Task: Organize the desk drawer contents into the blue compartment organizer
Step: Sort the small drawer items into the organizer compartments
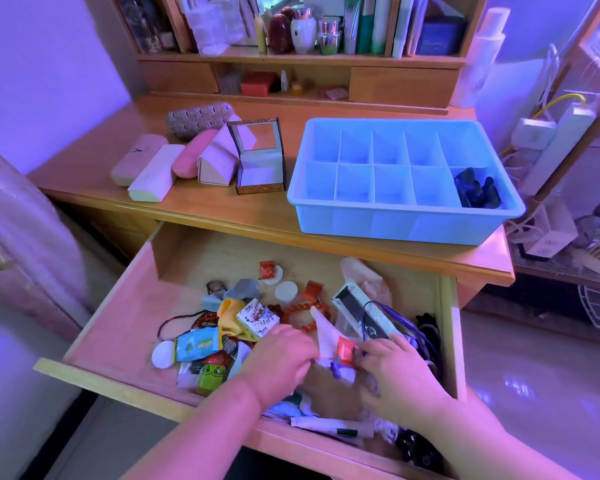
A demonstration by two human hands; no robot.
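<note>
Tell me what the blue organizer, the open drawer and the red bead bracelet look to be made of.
Blue organizer: moulded plastic, smooth, slightly translucent walls. Drawer: light wood or wood veneer, with faint grain and a satin finish. Red bead bracelet: glossy round beads, possibly stone, resin or lacquered wood; cannot tell which.

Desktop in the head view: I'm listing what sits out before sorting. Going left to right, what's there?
Beige case → white case → pink case → triangular folded case → open mirrored box → blue compartment organizer.
</note>
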